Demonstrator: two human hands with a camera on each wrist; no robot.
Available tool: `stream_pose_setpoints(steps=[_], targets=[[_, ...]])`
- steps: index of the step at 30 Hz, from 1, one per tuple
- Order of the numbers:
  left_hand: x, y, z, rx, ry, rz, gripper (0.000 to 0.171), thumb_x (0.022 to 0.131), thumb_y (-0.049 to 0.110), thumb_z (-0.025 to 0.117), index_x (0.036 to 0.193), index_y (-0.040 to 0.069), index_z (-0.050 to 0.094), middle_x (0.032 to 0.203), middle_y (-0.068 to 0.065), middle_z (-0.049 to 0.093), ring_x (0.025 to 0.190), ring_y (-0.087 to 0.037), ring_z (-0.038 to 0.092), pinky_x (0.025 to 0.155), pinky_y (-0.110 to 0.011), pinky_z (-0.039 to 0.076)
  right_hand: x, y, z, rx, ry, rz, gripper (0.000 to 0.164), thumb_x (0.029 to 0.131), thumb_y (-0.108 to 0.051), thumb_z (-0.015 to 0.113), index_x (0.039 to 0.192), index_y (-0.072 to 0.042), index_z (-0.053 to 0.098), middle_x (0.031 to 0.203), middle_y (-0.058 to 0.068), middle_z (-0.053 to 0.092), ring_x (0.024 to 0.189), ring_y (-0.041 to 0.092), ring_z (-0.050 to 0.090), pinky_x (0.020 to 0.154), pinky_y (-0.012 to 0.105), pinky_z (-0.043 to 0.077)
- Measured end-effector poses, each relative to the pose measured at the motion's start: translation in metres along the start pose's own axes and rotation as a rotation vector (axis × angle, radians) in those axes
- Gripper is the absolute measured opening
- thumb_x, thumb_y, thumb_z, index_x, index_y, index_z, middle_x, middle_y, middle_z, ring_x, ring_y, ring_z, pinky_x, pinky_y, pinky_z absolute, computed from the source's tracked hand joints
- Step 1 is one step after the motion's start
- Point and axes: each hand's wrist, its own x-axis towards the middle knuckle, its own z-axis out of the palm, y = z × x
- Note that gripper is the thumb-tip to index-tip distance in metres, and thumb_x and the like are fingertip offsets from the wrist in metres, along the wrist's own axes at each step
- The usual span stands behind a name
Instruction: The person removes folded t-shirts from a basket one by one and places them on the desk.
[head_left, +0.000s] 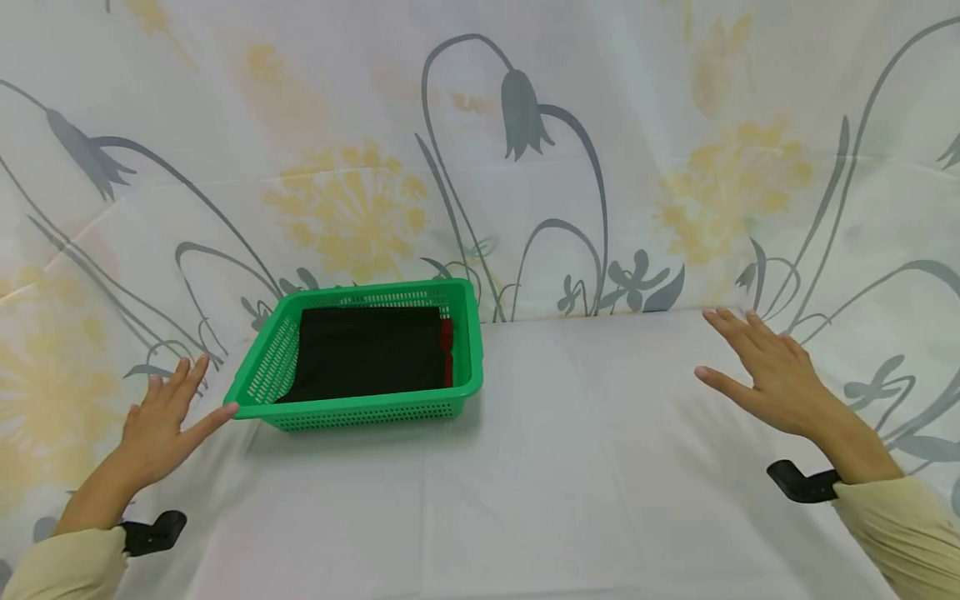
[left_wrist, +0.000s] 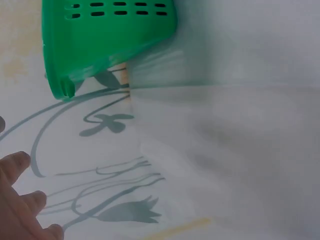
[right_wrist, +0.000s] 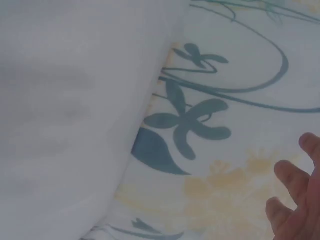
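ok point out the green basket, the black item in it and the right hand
Green basket (head_left: pixel 367 410): head view, near side
Black item (head_left: pixel 369 354): head view, visible middle
Right hand (head_left: pixel 782 383): head view, back of hand

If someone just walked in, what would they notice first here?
Probably the bright green basket, left of centre on the white table, with a black cloth-like thing inside. Then the left hand, fingers spread beside the basket, and the right hand, also spread, far over on the right.

Pale beige sleeves (head_left: pixel 900 529) and two bent, black wrist cameras (head_left: pixel 155 534)
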Motion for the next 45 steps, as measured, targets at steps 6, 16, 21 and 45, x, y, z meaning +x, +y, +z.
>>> stream_pose_setpoints(steps=[6, 16, 21, 45], targets=[[0.004, 0.004, -0.004, -0.125, 0.033, 0.051, 0.082, 0.100, 0.033, 0.049, 0.153, -0.001, -0.002, 0.152, -0.037, 0.000, 0.135, -0.058, -0.003, 0.101, -0.072, -0.003, 0.005, -0.011, 0.000, 0.078, 0.036, -0.019, 0.074, 0.095, -0.033, 0.059, 0.157, -0.019, 0.020, 0.154, 0.022, 0.025, 0.144, 0.038, 0.005, 0.103, 0.071, 0.000], [0.007, 0.015, -0.010, -0.164, 0.043, -0.049, 0.077, 0.102, 0.038, 0.043, 0.155, 0.005, -0.001, 0.150, -0.039, 0.005, 0.132, -0.062, 0.010, 0.094, -0.077, 0.015, 0.011, -0.032, -0.001, 0.291, 0.040, -0.032, 0.068, 0.098, -0.024, 0.057, 0.156, -0.023, 0.021, 0.156, 0.016, 0.024, 0.142, 0.040, 0.016, 0.105, 0.066, 0.014], [0.008, 0.022, -0.009, -0.209, 0.114, -0.046, 0.073, 0.102, 0.035, 0.044, 0.155, 0.002, 0.006, 0.152, -0.035, 0.011, 0.129, -0.062, 0.020, 0.092, -0.076, 0.022, 0.016, -0.047, -0.001, 0.398, 0.049, -0.036, 0.064, 0.101, -0.020, 0.053, 0.156, -0.027, 0.020, 0.154, 0.013, 0.031, 0.138, 0.041, 0.026, 0.098, 0.068, 0.023], [0.022, 0.041, -0.010, -0.492, 0.193, -0.105, 0.057, 0.102, 0.034, 0.049, 0.149, 0.006, 0.035, 0.135, -0.020, 0.047, 0.105, -0.002, 0.051, 0.079, -0.015, 0.045, 0.046, -0.094, 0.008, 0.897, 0.156, -0.032, 0.047, 0.104, -0.019, 0.045, 0.149, -0.008, 0.035, 0.139, 0.004, 0.050, 0.127, 0.009, 0.044, 0.097, 0.016, 0.036]])
